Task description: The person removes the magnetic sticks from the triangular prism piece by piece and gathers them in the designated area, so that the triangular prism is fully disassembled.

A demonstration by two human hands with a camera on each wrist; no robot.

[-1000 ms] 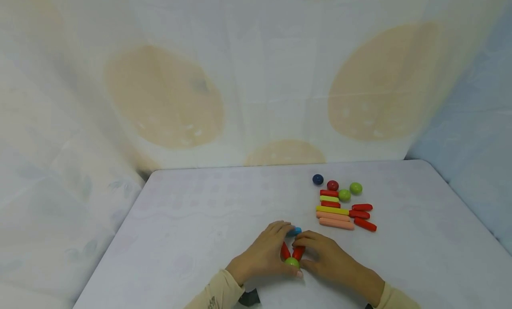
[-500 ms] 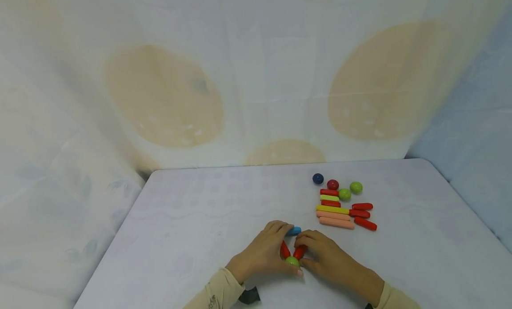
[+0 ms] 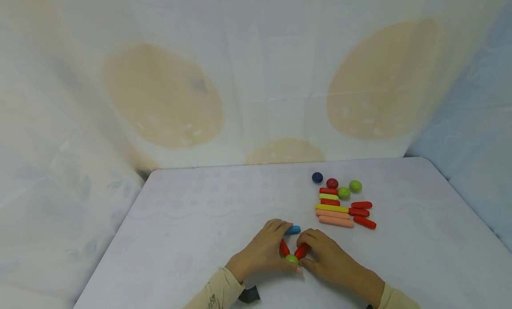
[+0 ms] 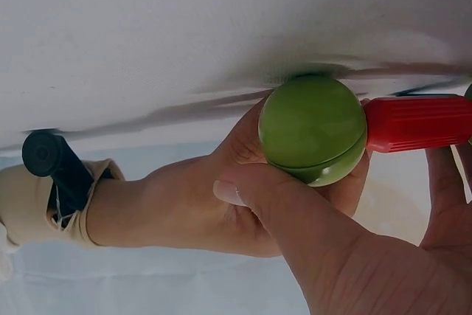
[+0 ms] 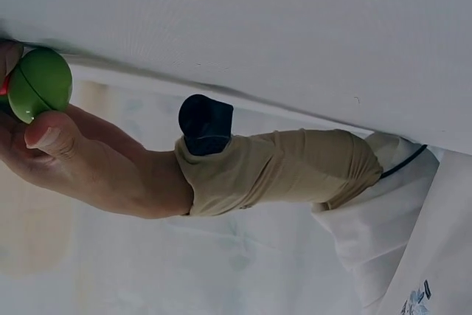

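Hands met near the front edge of the white table (image 3: 192, 211); the left hand (image 3: 262, 253) and the right hand (image 3: 330, 260) sat close together around a small toy shape. The shape was a shiny green ball (image 3: 291, 258) with two short red sticks going up from it; the left red stick (image 3: 284, 248) leaned one way and the right red stick (image 3: 302, 250) leaned the other. A small blue stick (image 3: 293, 230) lay just past the red sticks, touching the left fingertips.

The left thumb pressed on the green ball (image 4: 313, 138), so that hand was gripping the ball; the wrist view showed the right red stick (image 4: 417, 123) joined to the ball's side. The right hand pinched that stick with curled fingers.

A second earlier the two red sticks stood closer together; now the right one had swung out wider, away from the left one. The hands and the ball sat in the same spot; I think the person was spreading the sticks into a V, and the shape was not finished.

Behind the green ball, to the right, lay a row of spare sticks (image 3: 334, 209), red, yellow and pink; beyond them sat a dark blue ball (image 3: 317, 178), a dark red ball (image 3: 332, 183) and two more green balls (image 3: 355, 186).
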